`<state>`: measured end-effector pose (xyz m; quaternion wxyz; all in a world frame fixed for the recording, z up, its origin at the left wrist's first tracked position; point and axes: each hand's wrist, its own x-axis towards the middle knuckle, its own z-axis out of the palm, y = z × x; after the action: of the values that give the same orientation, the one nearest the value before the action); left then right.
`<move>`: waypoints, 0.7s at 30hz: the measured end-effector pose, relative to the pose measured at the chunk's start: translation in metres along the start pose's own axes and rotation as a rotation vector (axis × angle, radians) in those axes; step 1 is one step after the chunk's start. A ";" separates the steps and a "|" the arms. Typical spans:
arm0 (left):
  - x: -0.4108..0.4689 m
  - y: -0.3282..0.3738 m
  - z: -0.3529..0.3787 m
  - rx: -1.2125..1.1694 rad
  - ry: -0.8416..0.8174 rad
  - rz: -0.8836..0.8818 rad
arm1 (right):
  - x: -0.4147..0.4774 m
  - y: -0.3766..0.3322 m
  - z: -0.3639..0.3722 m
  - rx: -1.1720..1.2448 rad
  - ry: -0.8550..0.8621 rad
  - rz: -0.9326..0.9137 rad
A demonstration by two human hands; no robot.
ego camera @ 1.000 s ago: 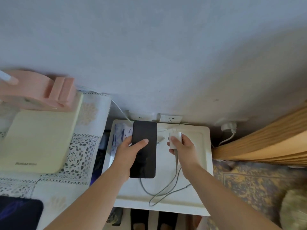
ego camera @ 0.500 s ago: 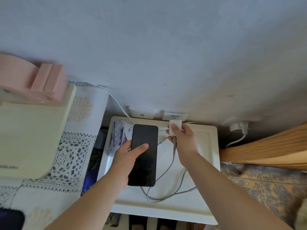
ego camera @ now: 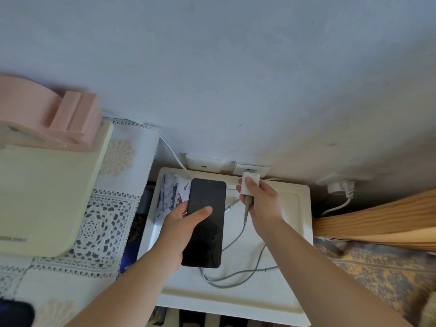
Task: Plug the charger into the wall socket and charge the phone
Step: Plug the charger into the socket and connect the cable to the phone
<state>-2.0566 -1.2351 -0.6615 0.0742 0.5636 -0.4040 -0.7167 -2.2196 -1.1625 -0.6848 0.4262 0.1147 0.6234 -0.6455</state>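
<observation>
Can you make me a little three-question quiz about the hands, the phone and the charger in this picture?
1. True or false: the phone screen is lit up.
2. Which hand holds the white charger? A) the left hand B) the right hand C) neither
3. Fill in: the charger is right at the wall ______, above the white tray.

Key:
1. False, the screen is dark.
2. B.
3. Socket; whether the prongs are in yet is hidden.
</observation>
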 end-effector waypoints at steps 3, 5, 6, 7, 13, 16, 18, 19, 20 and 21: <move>0.002 -0.001 0.000 0.001 0.000 0.002 | 0.000 -0.001 -0.001 0.024 0.011 0.001; 0.003 -0.001 0.000 0.005 0.000 0.005 | 0.000 -0.001 -0.001 0.026 0.014 0.000; 0.003 -0.001 0.000 0.005 -0.001 0.006 | 0.000 -0.002 -0.001 0.030 0.017 -0.002; 0.004 -0.002 0.000 0.005 0.000 0.006 | 0.000 -0.002 -0.001 0.033 0.021 -0.004; 0.008 -0.008 -0.004 0.011 0.004 -0.010 | 0.000 -0.002 -0.002 0.004 0.057 -0.044; 0.009 -0.010 -0.005 0.011 -0.006 -0.014 | 0.000 -0.002 0.000 0.032 0.066 -0.031; 0.009 -0.009 -0.006 0.025 -0.018 -0.014 | 0.001 -0.002 0.001 0.033 0.062 -0.022; 0.009 -0.009 -0.007 0.034 -0.022 -0.012 | 0.000 -0.003 0.001 0.032 0.057 -0.020; 0.009 -0.009 -0.007 0.040 -0.025 -0.009 | 0.000 -0.004 0.001 0.036 0.051 -0.016; 0.010 -0.009 -0.008 0.043 -0.027 -0.008 | 0.000 -0.004 0.001 0.047 0.048 -0.005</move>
<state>-2.0497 -1.2385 -0.6752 0.0537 0.5568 -0.4183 -0.7156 -2.2221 -1.1640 -0.6818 0.4066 0.1387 0.6184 -0.6580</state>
